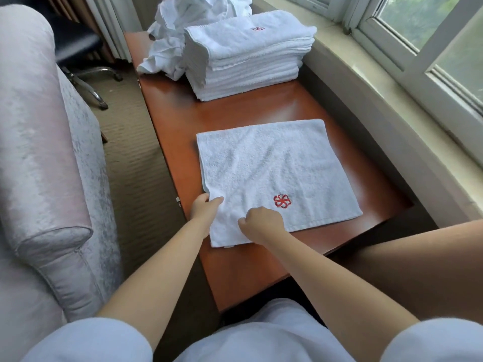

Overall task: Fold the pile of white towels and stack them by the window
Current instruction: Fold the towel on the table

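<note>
A white towel (271, 173) with a red flower emblem lies flat on the reddish wooden table (235, 105). My left hand (205, 209) grips its near left edge, thumb on top. My right hand (261, 223) pinches the cloth near the front edge, just left of the emblem, fingers curled. At the table's far end stands a stack of folded white towels (248, 61), close to the window (423, 30). Behind and left of the stack sits a rumpled pile of unfolded white towels (172, 43).
A pale pink armchair (39, 158) fills the left side, with carpet between it and the table. A chrome chair base (96, 87) stands at the back left. The window sill (379, 82) runs along the table's right side. My lap is at the bottom.
</note>
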`<action>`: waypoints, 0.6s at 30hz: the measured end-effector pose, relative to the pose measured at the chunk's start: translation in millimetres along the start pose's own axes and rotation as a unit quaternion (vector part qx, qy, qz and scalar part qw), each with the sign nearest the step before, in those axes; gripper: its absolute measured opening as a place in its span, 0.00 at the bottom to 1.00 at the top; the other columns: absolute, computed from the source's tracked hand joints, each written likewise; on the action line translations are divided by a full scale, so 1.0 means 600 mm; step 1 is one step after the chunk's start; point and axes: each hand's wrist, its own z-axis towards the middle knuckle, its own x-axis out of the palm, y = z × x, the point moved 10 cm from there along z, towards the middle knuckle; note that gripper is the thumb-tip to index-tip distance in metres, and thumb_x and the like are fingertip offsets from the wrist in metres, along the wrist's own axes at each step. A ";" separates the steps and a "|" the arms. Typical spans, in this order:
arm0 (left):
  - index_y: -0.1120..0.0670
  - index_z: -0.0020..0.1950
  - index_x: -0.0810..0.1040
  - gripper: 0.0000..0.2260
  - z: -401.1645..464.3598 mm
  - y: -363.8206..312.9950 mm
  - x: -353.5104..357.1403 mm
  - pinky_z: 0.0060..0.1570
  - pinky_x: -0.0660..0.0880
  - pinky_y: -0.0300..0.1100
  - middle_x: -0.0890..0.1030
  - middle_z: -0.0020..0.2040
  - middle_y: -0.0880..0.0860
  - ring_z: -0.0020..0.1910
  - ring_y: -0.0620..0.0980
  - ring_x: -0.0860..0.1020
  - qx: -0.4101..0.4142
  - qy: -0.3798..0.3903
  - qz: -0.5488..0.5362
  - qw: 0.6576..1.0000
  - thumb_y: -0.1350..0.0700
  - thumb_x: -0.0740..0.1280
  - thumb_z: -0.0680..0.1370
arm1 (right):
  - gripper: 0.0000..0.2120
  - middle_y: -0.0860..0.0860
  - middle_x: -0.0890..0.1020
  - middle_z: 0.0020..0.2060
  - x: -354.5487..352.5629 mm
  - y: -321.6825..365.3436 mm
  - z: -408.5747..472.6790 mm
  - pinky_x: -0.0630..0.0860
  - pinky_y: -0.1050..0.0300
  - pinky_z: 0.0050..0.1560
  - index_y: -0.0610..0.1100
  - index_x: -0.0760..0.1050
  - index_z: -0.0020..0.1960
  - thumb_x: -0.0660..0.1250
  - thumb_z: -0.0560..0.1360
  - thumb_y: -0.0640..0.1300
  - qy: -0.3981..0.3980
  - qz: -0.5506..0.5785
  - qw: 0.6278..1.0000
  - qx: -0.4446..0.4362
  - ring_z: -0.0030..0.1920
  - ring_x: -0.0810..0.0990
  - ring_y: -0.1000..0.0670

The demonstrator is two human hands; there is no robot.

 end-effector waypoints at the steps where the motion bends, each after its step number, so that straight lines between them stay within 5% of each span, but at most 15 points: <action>1: 0.61 0.69 0.72 0.21 0.007 -0.007 0.003 0.59 0.71 0.47 0.75 0.66 0.58 0.63 0.56 0.74 0.005 0.004 -0.004 1.000 0.53 0.66 0.79 | 0.16 0.50 0.70 0.33 -0.001 -0.005 0.008 0.62 0.57 0.34 0.43 0.63 0.33 0.56 0.79 0.46 0.000 0.017 1.000 0.011 0.36 0.71 0.46; 5: 0.58 0.68 0.73 0.17 0.051 -0.045 -0.004 0.57 0.66 0.39 0.74 0.65 0.51 0.65 0.50 0.71 0.035 -0.006 0.006 0.999 0.56 0.65 0.80 | 0.09 0.48 0.75 0.42 -0.022 -0.011 0.031 0.65 0.55 0.38 0.42 0.72 0.47 0.57 0.80 0.45 -0.089 0.067 0.994 -0.004 0.46 0.74 0.46; 7: 0.53 0.52 0.77 0.04 0.073 -0.060 -0.009 0.50 0.66 0.40 0.74 0.49 0.49 0.50 0.49 0.73 0.025 -0.007 0.019 0.999 0.56 0.67 0.79 | 0.09 0.48 0.77 0.51 -0.032 -0.007 0.055 0.69 0.54 0.46 0.41 0.74 0.56 0.58 0.79 0.43 -0.108 0.100 0.989 -0.028 0.54 0.73 0.46; 11: 0.53 0.35 0.67 0.14 0.124 -0.087 -0.014 0.40 0.66 0.44 0.67 0.33 0.54 0.33 0.52 0.68 -0.022 -0.012 0.029 0.999 0.56 0.68 0.76 | 0.13 0.47 0.75 0.59 -0.048 -0.006 0.124 0.70 0.53 0.56 0.42 0.73 0.62 0.58 0.80 0.43 -0.084 0.130 0.988 -0.030 0.62 0.70 0.46; 15: 0.57 0.33 0.67 0.15 0.164 -0.120 -0.012 0.35 0.66 0.42 0.68 0.32 0.54 0.31 0.52 0.68 -0.020 -0.032 0.104 0.994 0.59 0.67 0.77 | 0.15 0.49 0.73 0.63 -0.070 -0.006 0.186 0.68 0.55 0.58 0.42 0.72 0.64 0.58 0.79 0.40 -0.091 0.138 0.986 -0.021 0.65 0.67 0.46; 18: 0.61 0.45 0.73 0.07 0.186 -0.154 0.007 0.39 0.70 0.42 0.73 0.40 0.57 0.40 0.55 0.73 0.020 -0.012 0.105 0.994 0.58 0.68 0.77 | 0.16 0.50 0.74 0.64 -0.087 -0.004 0.233 0.67 0.56 0.60 0.42 0.73 0.65 0.58 0.78 0.39 -0.110 0.115 0.987 -0.021 0.65 0.68 0.47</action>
